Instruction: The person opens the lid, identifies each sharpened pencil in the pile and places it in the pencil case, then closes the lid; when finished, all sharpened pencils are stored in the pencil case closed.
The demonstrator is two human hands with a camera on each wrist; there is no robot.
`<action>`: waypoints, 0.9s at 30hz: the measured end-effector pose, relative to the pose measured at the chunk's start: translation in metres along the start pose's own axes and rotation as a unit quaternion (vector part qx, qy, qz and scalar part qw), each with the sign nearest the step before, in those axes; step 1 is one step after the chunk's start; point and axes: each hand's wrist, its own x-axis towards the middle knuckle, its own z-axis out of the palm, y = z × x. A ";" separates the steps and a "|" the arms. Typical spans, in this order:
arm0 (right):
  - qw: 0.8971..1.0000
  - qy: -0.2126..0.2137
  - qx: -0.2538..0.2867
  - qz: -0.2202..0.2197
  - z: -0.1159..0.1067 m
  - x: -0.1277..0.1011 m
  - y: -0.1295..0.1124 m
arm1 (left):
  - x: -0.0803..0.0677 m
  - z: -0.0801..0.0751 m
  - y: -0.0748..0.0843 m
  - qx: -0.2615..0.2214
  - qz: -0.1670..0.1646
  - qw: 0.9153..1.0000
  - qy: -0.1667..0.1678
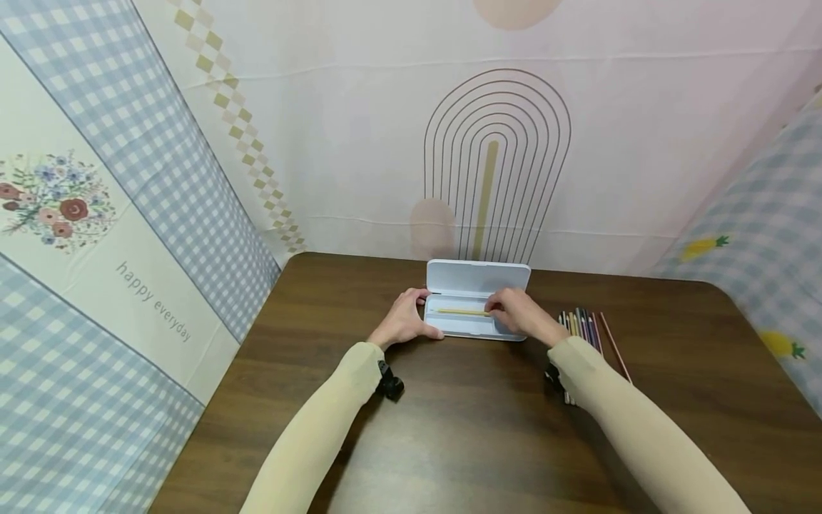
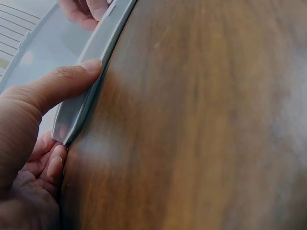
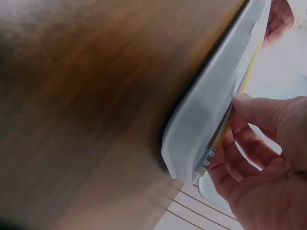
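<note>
A white pencil case (image 1: 465,326) lies open at the far middle of the table, its lid (image 1: 478,277) standing up. My left hand (image 1: 411,318) grips the case's left end; in the left wrist view the thumb (image 2: 67,84) lies along the case rim (image 2: 98,48) and the fingers curl round its corner. A yellow pencil (image 1: 461,312) lies lengthwise inside the case. My right hand (image 1: 514,313) pinches its right end; the right wrist view shows the pencil (image 3: 224,128) between thumb and fingers, eraser end toward the case's (image 3: 206,110) corner.
Several coloured pencils (image 1: 587,330) lie in a row on the brown table (image 1: 462,428) just right of the case, by my right wrist. Patterned cloth walls close in the table at the back and on both sides.
</note>
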 end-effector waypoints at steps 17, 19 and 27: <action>0.996 -0.073 0.006 0.055 -0.006 0.021 0.007 | 0.001 0.001 0.000 0.007 0.003 1.000 0.000; 0.995 -0.076 0.011 0.062 -0.006 0.022 0.007 | 0.001 0.001 0.000 0.005 0.004 1.000 0.002; 0.994 -0.072 0.023 0.075 -0.005 0.023 0.007 | 0.000 0.001 0.001 0.002 0.003 1.000 0.004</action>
